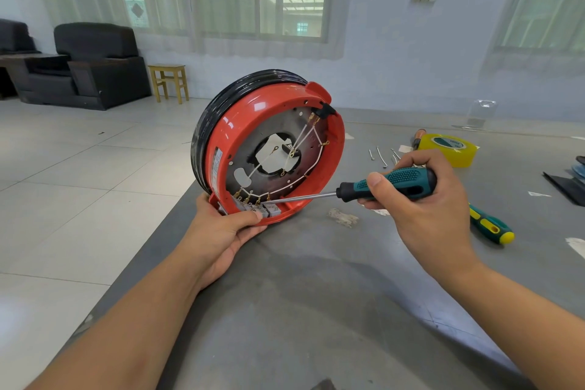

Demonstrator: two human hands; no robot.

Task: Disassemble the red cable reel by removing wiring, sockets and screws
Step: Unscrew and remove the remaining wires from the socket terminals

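Your round red plastic cable reel point(269, 149) stands tilted on edge near the grey surface's point(316, 294) left edge, white wiring point(304, 142) inside its open shell. Your left hand point(221, 231) grips its lower rim; your right hand point(424, 199) grips a teal-handled screwdriver point(389, 184), tip at the bottom sockets point(259, 208).

Left hand point(221, 231) tilts red cable reel point(269, 149); right hand point(424, 196) grips screwdriver point(380, 187).

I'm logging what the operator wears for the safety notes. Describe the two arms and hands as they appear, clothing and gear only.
Both are bare. The left hand and right hand wear no gloves, and no rings show on the visible fingers. Both forearms are uncovered as far as the frame's bottom edge: no sleeves, wristbands or watch in view. No markings show on them.
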